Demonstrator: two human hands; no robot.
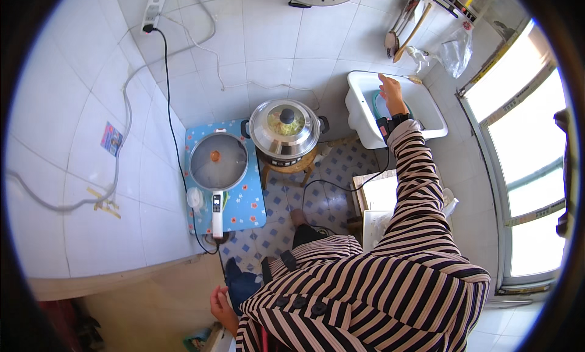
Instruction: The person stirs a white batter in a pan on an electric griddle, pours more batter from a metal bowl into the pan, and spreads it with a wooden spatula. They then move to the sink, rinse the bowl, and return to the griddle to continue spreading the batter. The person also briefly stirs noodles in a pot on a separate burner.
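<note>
My right hand (390, 90) reaches over a white plastic basin (355, 109) at the upper right, and no object shows in its fingers. Beneath it, partly hidden by hand and wrist, lies a green-rimmed item (376, 106). My left hand (222, 305) hangs low near my body at the bottom, holding nothing, fingers slightly bent. A steel pot with a domed glass-centred lid (263, 131), food visible through it, stands on a wooden stool (292, 168). Left of that, an electric frying pan with a glass lid (219, 161) rests on a blue flowered surface (253, 212).
A power strip (154, 9) is fixed on the tiled wall, with a black cord (169, 100) running down to the pan. Utensils, including a wooden one (413, 32), hang above the basin. Another black cord (336, 184) crosses over the floor. A window (525, 137) is at the right.
</note>
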